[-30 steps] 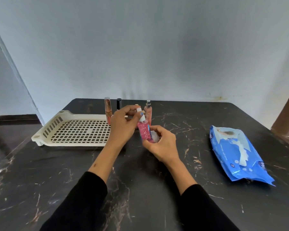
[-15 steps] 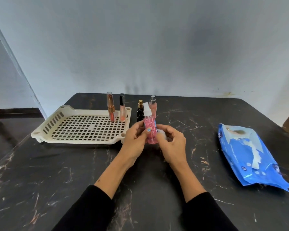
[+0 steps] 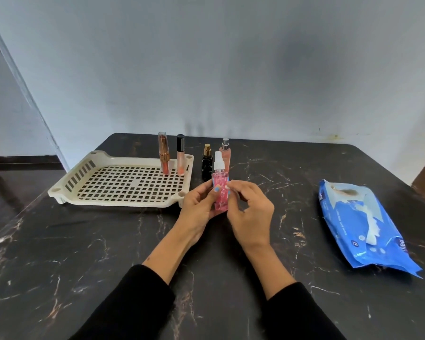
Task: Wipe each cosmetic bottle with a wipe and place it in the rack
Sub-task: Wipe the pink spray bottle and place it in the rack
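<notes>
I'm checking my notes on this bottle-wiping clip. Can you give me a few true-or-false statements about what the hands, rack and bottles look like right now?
1. The left hand grips the pink spray bottle. True.
2. The rack holds four bottles. False: only two tubes stand in it, at its far right corner.
3. The black bottle stands on the table, outside the rack. True.
4. The blue wipe pack lies inside the rack. False: it lies on the table to the right.
5. The pink spray bottle lies flat. False: it is held upright.

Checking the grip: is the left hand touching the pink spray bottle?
Touching. The head view shows the left hand with its thumb and fingers wrapped around the pink spray bottle.
</notes>
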